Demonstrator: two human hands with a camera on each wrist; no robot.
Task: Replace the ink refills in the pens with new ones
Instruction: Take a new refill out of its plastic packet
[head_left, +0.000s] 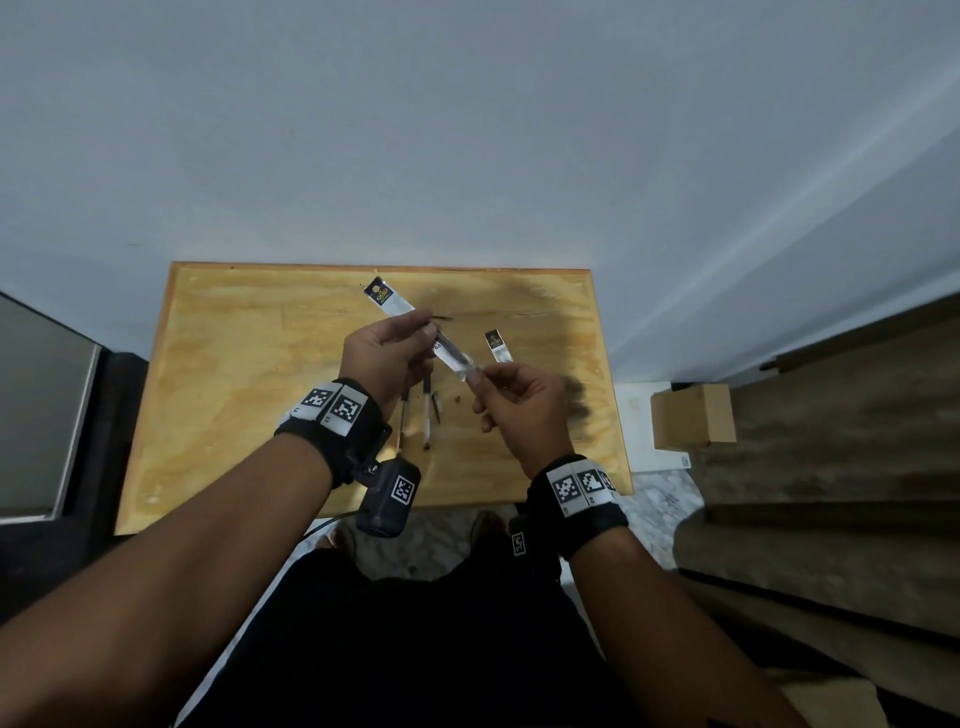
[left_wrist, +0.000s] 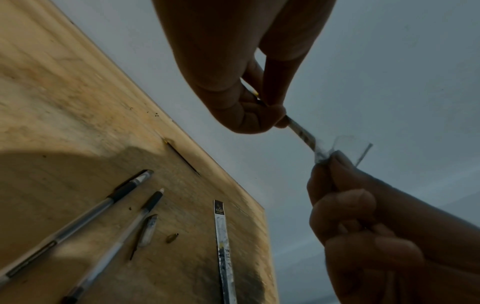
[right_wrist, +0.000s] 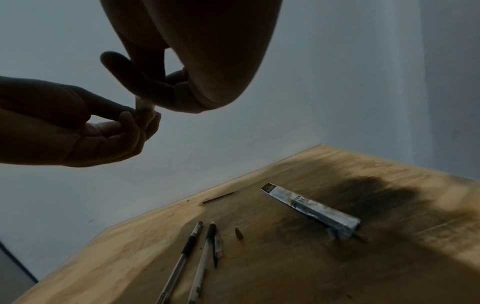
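Observation:
A long silver refill packet (head_left: 410, 317) with a dark printed top hangs slantwise above the wooden table (head_left: 234, 364). My left hand (head_left: 428, 328) pinches its middle, and my right hand (head_left: 480, 371) pinches its clear lower end (left_wrist: 324, 151). Below my hands, two pens (head_left: 404, 421) (head_left: 427, 415) lie side by side. Beside them lie a small clear pen part (left_wrist: 148, 230) and a tiny brass tip (left_wrist: 172, 238). A second refill packet (head_left: 497, 345) lies flat to the right. A thin dark refill (right_wrist: 221, 197) rests near the table's far edge.
The table stands against a pale wall (head_left: 467, 130). A dark scorch-like stain (right_wrist: 376, 195) covers its right part. Right of the table a cardboard box (head_left: 693, 415) sits on a white surface. A dark panel (head_left: 41, 405) stands to the left.

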